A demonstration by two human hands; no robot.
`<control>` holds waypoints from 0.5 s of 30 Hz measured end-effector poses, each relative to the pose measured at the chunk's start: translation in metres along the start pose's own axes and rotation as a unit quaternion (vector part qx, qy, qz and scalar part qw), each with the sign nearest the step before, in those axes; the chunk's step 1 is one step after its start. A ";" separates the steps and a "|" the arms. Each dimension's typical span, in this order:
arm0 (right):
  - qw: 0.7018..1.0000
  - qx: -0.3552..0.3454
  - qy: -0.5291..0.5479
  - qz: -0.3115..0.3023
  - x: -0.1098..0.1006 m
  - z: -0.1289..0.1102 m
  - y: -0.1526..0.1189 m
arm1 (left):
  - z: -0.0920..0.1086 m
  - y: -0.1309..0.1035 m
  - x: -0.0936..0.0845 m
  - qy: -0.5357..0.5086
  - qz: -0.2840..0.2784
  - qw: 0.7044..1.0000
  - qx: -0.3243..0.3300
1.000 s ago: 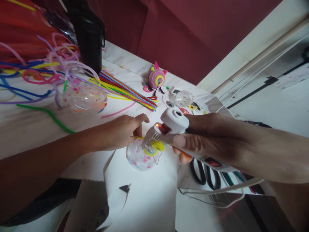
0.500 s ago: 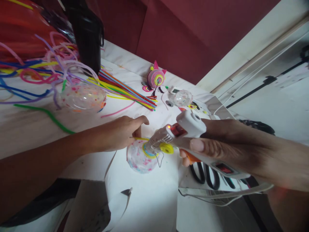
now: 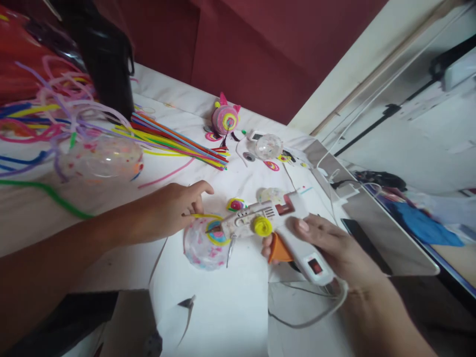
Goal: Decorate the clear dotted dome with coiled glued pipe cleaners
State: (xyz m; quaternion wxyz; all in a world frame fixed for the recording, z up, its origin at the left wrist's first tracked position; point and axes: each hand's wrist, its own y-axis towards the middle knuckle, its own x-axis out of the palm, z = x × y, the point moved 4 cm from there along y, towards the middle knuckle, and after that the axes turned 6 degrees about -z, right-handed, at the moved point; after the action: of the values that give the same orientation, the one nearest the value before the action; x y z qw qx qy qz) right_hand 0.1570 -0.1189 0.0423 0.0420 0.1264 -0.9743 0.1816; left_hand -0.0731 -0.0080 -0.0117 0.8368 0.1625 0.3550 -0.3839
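My right hand (image 3: 327, 238) is wrapped round a white hot glue gun (image 3: 290, 225) with an orange trigger and a yellow coil stuck on its side. Its nozzle points left, over a round blue and yellow coil on a clear, pink-speckled plastic ball (image 3: 203, 248). From that coil a yellow pipe cleaner (image 3: 206, 216) runs to my left hand (image 3: 182, 206), which pinches its free end. The left index finger sticks out above the ball. I cannot tell whether the nozzle touches the coil.
Colourful pipe cleaners (image 3: 178, 141) lie behind my left hand, near another speckled ball (image 3: 104, 158). A pink eared ornament (image 3: 225, 119) and a clear ball (image 3: 269, 147) stand at the back. A grey laptop-like panel (image 3: 401, 248) is at the right; the gun's cable (image 3: 308, 325) hangs below.
My right hand and the glue gun have tilted and drawn back, so the nozzle and the coil on the ball now show. My left hand keeps its pinch. The view has shifted right.
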 end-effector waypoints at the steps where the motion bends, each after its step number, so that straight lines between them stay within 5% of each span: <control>1: 1.000 -0.007 0.021 0.013 -0.004 0.009 0.000 | 0.000 0.000 0.000 -0.001 0.002 1.000 -0.002; 9: 0.982 -0.063 0.173 0.032 -0.022 0.081 -0.002 | -0.010 0.000 0.001 -0.043 0.013 0.992 -0.117; 15: 0.960 -0.117 0.226 0.117 -0.048 0.100 -0.015 | -0.042 0.001 0.008 -0.044 0.047 0.989 -0.132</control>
State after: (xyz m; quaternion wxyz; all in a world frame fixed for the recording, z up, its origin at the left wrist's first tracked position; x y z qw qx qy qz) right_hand 0.2039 -0.1573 -0.0516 0.2536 -0.0383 -0.9620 0.0940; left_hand -0.0888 0.0117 -0.0465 0.8830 0.0503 0.3569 -0.3007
